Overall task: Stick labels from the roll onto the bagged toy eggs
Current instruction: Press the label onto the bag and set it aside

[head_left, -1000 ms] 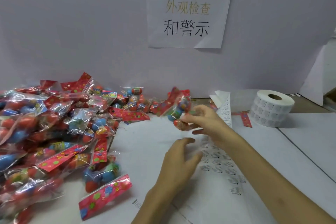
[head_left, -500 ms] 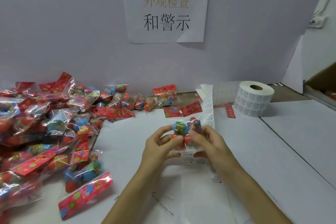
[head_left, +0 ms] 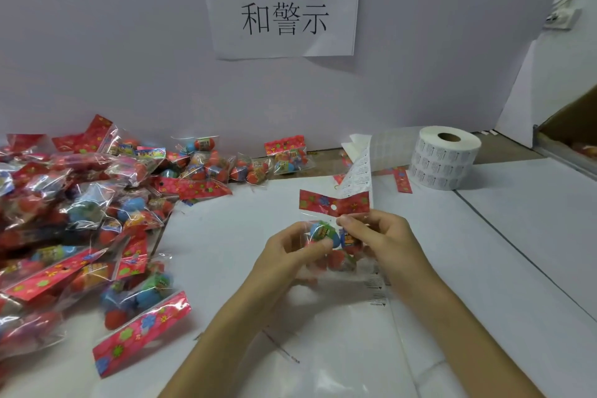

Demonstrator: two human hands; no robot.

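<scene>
Hands: left hand and right hand both grip one bag of toy eggs, held up over the table, mid-frame. Left fingers curl round the bag's left side, thumb on a green-blue egg. Right thumb and forefinger pinch the clear film just under the bag's red flowered header, which stands upright with its punch hole visible. Blue, green and red eggs show through the film between the two hands.

Label strip runs on the table directly behind and under the bag: it folds up just beyond the header, and printed labels show again below the right wrist. Cannot tell whether a label is on either fingertip or already on the bag.

Roll of labels stands on end at the back right, well apart from the hands. Loose red header card lies just left of the roll.

Pile of bagged eggs fills the left side of the table; a few more bags sit along the back wall, and one lies at the pile's near edge, left of the left forearm.

Paper sign with Chinese characters is on the wall above. Cardboard box edge shows at far right.
</scene>
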